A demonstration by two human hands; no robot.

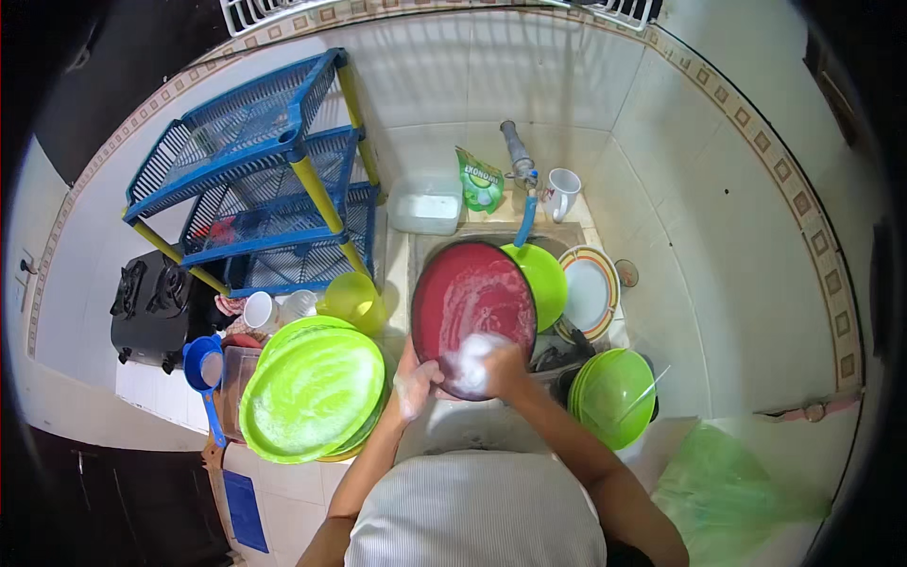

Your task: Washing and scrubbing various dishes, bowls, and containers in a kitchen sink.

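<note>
A round red tray with a dark rim (475,298) is tilted up over the sink (423,248), with streaks of suds across its face. My left hand (417,379), foamy at the thumb, grips the tray's lower left edge. Against the lower part of the tray my right hand (506,368) presses a foam-covered wad (476,358); the suds hide what the wad is made of. Behind the tray, in the sink, a lime green plate or bowl (545,287) is partly hidden. A blue hose (525,223) hangs from the faucet (519,157) above it.
Soapy green oval trays (312,397) are stacked at the left, near a yellow pitcher (352,301) and a blue dipper (204,361). White plates (588,294) and nested green bowls (613,397) sit at the right. A blue plastic rack (241,163) stands back left, beside a black stove (156,305).
</note>
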